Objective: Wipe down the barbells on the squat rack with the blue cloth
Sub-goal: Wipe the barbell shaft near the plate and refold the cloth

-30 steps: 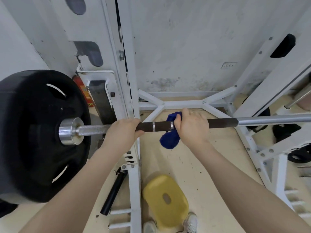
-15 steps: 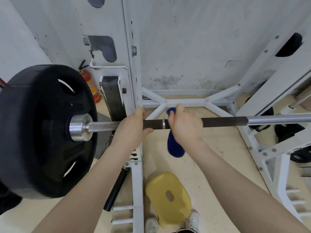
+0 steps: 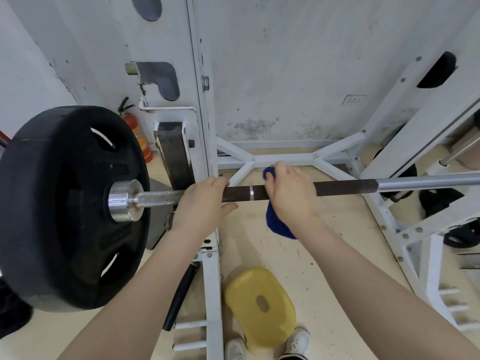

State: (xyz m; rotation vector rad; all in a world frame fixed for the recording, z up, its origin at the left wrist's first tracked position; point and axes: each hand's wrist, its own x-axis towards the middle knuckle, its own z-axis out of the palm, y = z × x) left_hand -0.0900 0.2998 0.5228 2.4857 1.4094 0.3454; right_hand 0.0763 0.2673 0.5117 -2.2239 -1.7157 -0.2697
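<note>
Scuffed white wall [image 3: 298,61] behind, stained near the floor, with a small white socket plate [image 3: 353,99]; beige floor [image 3: 319,258] below. White steel squat rack [image 3: 200,105] fills the view: upright at centre-left, base braces along the wall, angled frame on the right. Long steel barbell [image 3: 345,187] runs horizontally across the rack, with a dark brown knurled section and one silver ring mark, bare silver further right. Big black rubber weight plate [image 3: 65,203] sits on the barbell's left sleeve against a silver collar; raised lettering on the plate is too blurred to read. Left hand [image 3: 201,203] is wrapped around the barbell just right of the rack upright, fingers over the top, thumb underneath. Right hand [image 3: 291,193] is closed around the barbell with the blue cloth [image 3: 276,222] pressed between palm and bar; cloth pokes out above the fingers and hangs in a bunch below the wrist. Hands are near each other, the ring mark between them. Red fire extinguisher [image 3: 136,133] stands by the wall behind the plate, label text unreadable. Yellow rounded plastic plate [image 3: 259,305] with a grey centre slot lies on the floor by the person's white shoes [image 3: 298,341]. Black cylindrical tube [image 3: 179,300] leans beside the rack base. More black plates [image 3: 441,201] sit under the right frame. No brand is readable anywhere.
</note>
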